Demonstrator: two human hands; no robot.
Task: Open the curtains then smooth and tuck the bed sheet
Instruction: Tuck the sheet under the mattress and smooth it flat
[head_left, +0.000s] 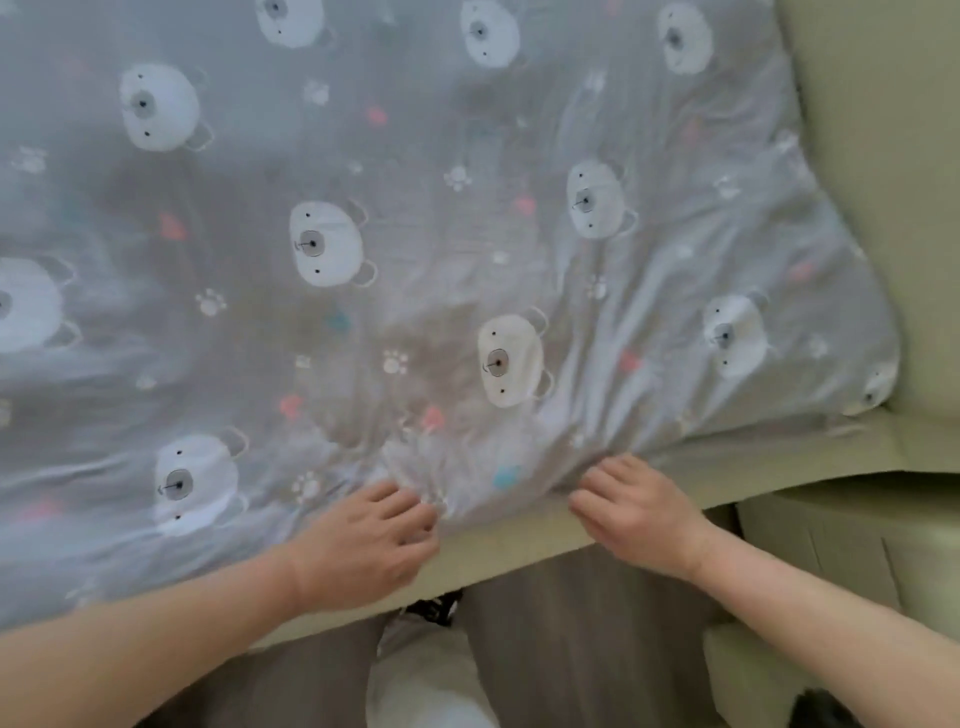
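Observation:
A grey bed sheet (415, 218) printed with white bear faces, paw prints and small pink and teal shapes covers the bed. Its near edge is bunched and creased between my two hands. My left hand (363, 545) lies at the sheet's near hem, its fingertips curled into the gathered cloth. My right hand (639, 514) sits a little to the right at the same hem, fingers bent down onto the fabric where it meets the pale green bed edge (519, 543). No curtains are in view.
A pale green headboard or bed frame (878, 156) runs along the right side past the sheet's corner. My grey trouser legs (582, 639) stand against the bed's near edge, with white floor or footwear (421, 680) between them.

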